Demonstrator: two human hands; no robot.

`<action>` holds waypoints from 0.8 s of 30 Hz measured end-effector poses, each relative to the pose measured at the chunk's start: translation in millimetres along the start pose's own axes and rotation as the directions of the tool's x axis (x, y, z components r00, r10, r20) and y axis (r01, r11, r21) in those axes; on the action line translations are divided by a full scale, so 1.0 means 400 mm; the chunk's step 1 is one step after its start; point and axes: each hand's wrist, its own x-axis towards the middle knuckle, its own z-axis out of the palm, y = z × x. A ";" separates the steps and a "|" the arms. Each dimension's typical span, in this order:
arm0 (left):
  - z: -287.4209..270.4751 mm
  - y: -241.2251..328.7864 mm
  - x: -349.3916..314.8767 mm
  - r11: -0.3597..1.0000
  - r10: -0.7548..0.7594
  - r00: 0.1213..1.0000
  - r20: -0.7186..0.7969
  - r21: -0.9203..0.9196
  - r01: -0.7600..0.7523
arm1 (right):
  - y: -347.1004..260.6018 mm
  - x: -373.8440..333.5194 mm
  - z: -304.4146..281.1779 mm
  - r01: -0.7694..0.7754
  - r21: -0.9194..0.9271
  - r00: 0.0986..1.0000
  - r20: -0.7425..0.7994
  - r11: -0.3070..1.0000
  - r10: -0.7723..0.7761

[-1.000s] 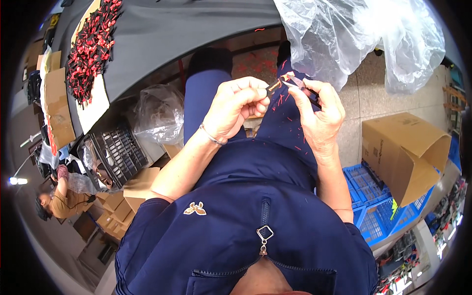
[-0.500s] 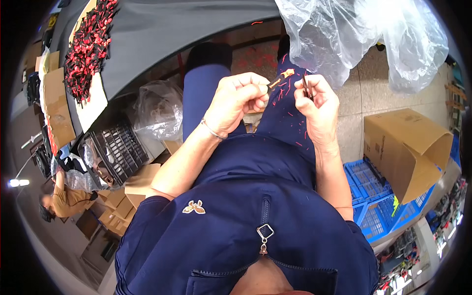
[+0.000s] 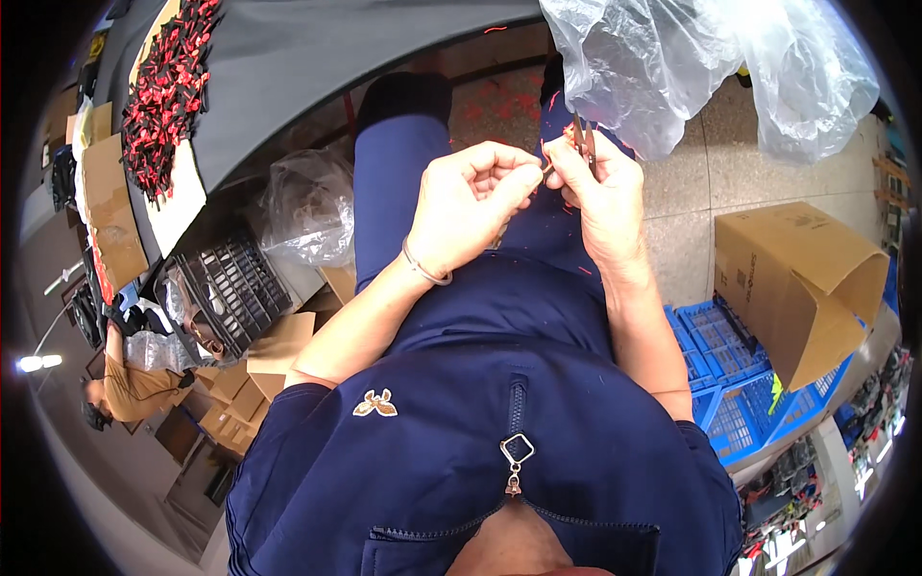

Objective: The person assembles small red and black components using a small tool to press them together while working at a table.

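Observation:
My left hand (image 3: 475, 202) is closed in a pinch on a small black-and-orange strip (image 3: 548, 169), now mostly covered by fingers. Against its fingertips sits my right hand (image 3: 607, 197), thumb and fingers bent inward, with dark scissors (image 3: 584, 142) held in it. The blades point up and away from me. An orange bit shows beside the blades; whether it belongs to the strip I cannot tell. Bits of red thread lie on my dark blue trousers (image 3: 389, 192) below the hands.
A heap of small black-and-red pieces (image 3: 163, 106) lies on cardboard atop the black-covered table (image 3: 317, 48). Clear plastic (image 3: 634, 77) hangs at the far right. Beside me are a cardboard box (image 3: 788, 278) and blue crates (image 3: 730, 422). Another person (image 3: 139, 389) is at far left.
My hands have come together, the right one moving left and slightly away. The scissors have turned blades-up, and the strip, plainly visible before, is now mostly hidden between my fingers.

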 end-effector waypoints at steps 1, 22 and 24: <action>-0.004 -0.002 0.002 1.000 -0.001 1.000 -0.002 0.000 0.001 | 0.002 -0.001 0.003 0.017 0.054 1.000 -0.002 0.998 -0.017; -0.006 -0.023 0.011 0.974 -0.071 0.997 0.032 -0.214 0.076 | 0.022 -0.052 -0.014 0.386 -0.786 0.797 0.021 0.483 -0.604; -0.007 -0.027 0.010 0.973 -0.068 0.997 0.029 -0.219 0.073 | 0.023 -0.053 -0.014 0.395 -0.799 0.779 0.031 0.453 -0.626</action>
